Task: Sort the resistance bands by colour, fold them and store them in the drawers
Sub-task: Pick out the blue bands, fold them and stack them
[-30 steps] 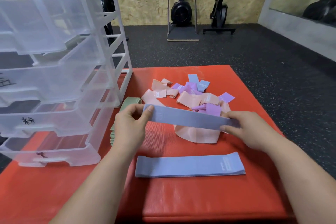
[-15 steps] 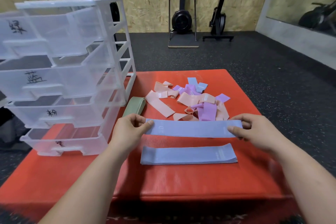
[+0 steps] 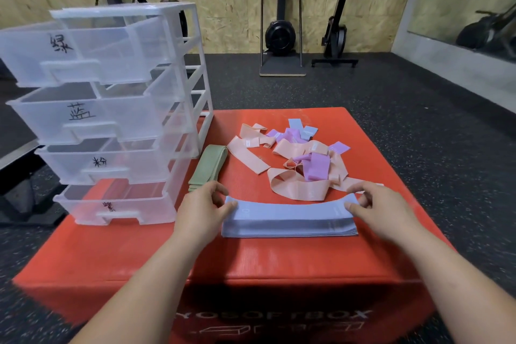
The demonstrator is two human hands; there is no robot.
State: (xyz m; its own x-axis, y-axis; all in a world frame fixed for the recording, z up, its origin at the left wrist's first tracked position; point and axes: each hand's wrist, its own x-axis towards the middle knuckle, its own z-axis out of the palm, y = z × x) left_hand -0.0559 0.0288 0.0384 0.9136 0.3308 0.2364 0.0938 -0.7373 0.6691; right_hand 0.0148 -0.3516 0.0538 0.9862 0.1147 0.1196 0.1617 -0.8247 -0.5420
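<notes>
- Left hand [image 3: 202, 208] grips the left end of the top blue band [image 3: 290, 211], thumb on the upper face and fingers curled at the far edge.
- Right hand [image 3: 384, 211] grips the right end of the same band in the same way, thumb on top.
- That band lies flat along a blue stack [image 3: 290, 229] of like bands, its 2 ends lifted a little. The stack rests on the red box [image 3: 251, 260], near the middle of the box's top and towards its near edge.
- Green bands [image 3: 209, 166] lie in a folded pile on the box, further from its near edge than the left hand and towards its left side.
- Pink bands [image 3: 296, 188] sprawl loose across the middle of the box's top, mixed with a purple band [image 3: 315, 169]. A few light blue pieces [image 3: 304, 130] sit closest to the box's far edge.
- On the box's left side stands a clear drawer unit [image 3: 125, 120] with 4 drawers, all pulled out, each with a handwritten mark on its front.
- Around the box is a dark speckled floor [image 3: 391, 120]. Beyond the box's far edge, exercise machines [image 3: 280, 33] stand against a chipboard wall.
</notes>
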